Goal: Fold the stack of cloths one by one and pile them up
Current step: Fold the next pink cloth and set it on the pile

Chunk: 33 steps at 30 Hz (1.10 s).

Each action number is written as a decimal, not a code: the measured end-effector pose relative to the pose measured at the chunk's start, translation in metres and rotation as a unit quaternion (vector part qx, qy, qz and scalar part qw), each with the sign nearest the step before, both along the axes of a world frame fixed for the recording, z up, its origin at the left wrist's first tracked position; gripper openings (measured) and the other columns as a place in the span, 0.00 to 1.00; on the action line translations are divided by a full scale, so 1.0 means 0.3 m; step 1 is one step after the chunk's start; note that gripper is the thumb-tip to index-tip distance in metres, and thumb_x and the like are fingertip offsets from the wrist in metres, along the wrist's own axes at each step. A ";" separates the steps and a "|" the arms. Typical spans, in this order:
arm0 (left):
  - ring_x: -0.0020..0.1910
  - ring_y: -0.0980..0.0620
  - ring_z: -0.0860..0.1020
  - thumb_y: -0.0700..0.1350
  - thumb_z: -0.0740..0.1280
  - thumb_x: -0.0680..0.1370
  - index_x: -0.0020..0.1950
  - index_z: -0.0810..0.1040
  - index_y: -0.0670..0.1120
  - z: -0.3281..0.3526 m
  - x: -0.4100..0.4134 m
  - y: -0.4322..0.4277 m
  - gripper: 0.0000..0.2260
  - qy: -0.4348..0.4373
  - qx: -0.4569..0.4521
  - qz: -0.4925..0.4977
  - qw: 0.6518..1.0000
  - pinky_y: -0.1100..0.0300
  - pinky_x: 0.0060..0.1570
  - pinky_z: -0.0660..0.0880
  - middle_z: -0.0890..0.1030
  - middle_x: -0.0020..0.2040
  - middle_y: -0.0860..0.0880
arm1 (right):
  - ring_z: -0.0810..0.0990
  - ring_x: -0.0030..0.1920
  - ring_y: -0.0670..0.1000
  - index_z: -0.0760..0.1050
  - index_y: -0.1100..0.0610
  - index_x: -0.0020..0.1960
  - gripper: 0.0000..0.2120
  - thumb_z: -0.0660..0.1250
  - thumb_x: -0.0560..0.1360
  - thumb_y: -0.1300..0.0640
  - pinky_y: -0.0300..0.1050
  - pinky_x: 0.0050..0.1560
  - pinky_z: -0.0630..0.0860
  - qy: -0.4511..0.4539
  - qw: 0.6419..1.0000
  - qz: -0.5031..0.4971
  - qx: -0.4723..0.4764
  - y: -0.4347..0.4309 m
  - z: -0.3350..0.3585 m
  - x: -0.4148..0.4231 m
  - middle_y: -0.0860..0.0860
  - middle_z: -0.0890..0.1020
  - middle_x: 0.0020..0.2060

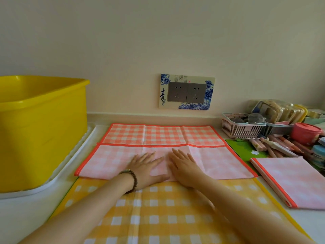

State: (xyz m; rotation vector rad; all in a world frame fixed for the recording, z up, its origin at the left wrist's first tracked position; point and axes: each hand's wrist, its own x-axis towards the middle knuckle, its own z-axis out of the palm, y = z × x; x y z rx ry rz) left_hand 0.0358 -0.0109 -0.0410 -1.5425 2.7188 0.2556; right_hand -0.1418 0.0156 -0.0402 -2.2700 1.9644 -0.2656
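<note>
An orange-checked cloth lies across the middle of the counter, its near half folded up over itself so the pale back shows. Its far part still shows the bright check. My left hand and my right hand press flat on the folded flap, side by side near its middle, fingers straight. Under it a yellow-checked cloth is spread flat toward me. At the right lies a folded orange-edged cloth.
A big yellow tub stands on a white tray at the left. At the back right are a pink basket, food boxes, a red pot and several crayons. A wall socket is behind.
</note>
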 end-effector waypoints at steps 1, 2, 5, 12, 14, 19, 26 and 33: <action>0.76 0.53 0.41 0.76 0.48 0.69 0.75 0.45 0.63 0.000 0.001 0.001 0.38 -0.002 0.000 -0.001 1.000 0.48 0.74 0.40 0.42 0.78 0.54 | 0.46 0.77 0.49 0.50 0.51 0.77 0.23 0.44 0.83 0.49 0.48 0.75 0.42 -0.005 1.000 -0.002 0.002 0.001 -0.013 0.003 0.48 0.49 0.77; 0.76 0.53 0.41 0.75 0.48 0.70 0.75 0.44 0.62 0.000 0.001 0.000 0.37 -0.004 0.000 -0.003 1.000 0.48 0.74 0.40 0.42 0.78 0.54 | 0.46 0.77 0.48 0.50 0.50 0.77 0.24 0.43 0.83 0.48 0.47 0.74 0.42 -0.008 1.000 -0.007 0.005 0.001 -0.023 0.003 0.47 0.50 0.77; 0.76 0.53 0.41 0.73 0.49 0.72 0.76 0.44 0.61 -0.001 0.001 0.000 0.35 -0.008 -0.003 -0.005 1.000 0.48 0.74 0.40 0.42 0.78 0.54 | 0.46 0.77 0.47 0.49 0.48 0.77 0.24 0.43 0.82 0.46 0.48 0.74 0.42 -0.007 1.000 -0.015 0.014 -0.005 -0.029 -0.001 0.46 0.49 0.77; 0.76 0.53 0.40 0.73 0.48 0.72 0.76 0.45 0.62 -0.004 0.041 0.000 0.35 -0.008 -0.006 -0.022 1.000 0.49 0.74 0.39 0.41 0.77 0.56 | 0.45 0.76 0.46 0.47 0.46 0.77 0.24 0.42 0.82 0.45 0.49 0.75 0.41 0.002 1.000 -0.015 0.020 -0.007 -0.024 -0.005 0.43 0.48 0.77; 0.76 0.54 0.39 0.77 0.44 0.68 0.75 0.45 0.64 -0.009 0.086 -0.003 0.38 -0.001 -0.006 -0.016 1.000 0.49 0.73 0.39 0.41 0.77 0.57 | 0.44 0.76 0.46 0.47 0.45 0.77 0.24 0.42 0.82 0.44 0.49 0.75 0.41 0.007 1.000 -0.015 0.020 -0.010 -0.026 -0.008 0.43 0.47 0.77; 0.76 0.54 0.40 0.82 0.31 0.52 0.73 0.42 0.68 -0.016 0.239 -0.012 0.49 0.013 -0.008 0.011 1.000 0.48 0.73 0.39 0.41 0.77 0.59 | 0.44 0.76 0.46 0.46 0.45 0.77 0.24 0.41 0.82 0.43 0.50 0.76 0.40 0.019 0.999 -0.013 0.024 -0.017 -0.034 -0.016 0.43 0.47 0.77; 0.76 0.56 0.39 0.82 0.30 0.50 0.74 0.44 0.66 0.006 0.350 0.013 0.53 0.017 0.007 0.054 0.998 0.50 0.72 0.38 0.41 0.77 0.59 | 0.44 0.76 0.46 0.46 0.45 0.77 0.24 0.41 0.81 0.43 0.50 0.76 0.41 0.019 0.999 -0.012 0.023 -0.018 -0.035 -0.014 0.43 0.47 0.77; 0.76 0.55 0.44 0.83 0.41 0.54 0.76 0.50 0.59 0.036 0.309 0.051 0.54 0.027 0.013 0.012 0.999 0.54 0.73 0.41 0.46 0.77 0.58 | 0.45 0.76 0.47 0.47 0.45 0.77 0.24 0.41 0.81 0.43 0.51 0.76 0.41 0.016 1.000 -0.012 0.024 -0.017 -0.034 -0.012 0.44 0.48 0.77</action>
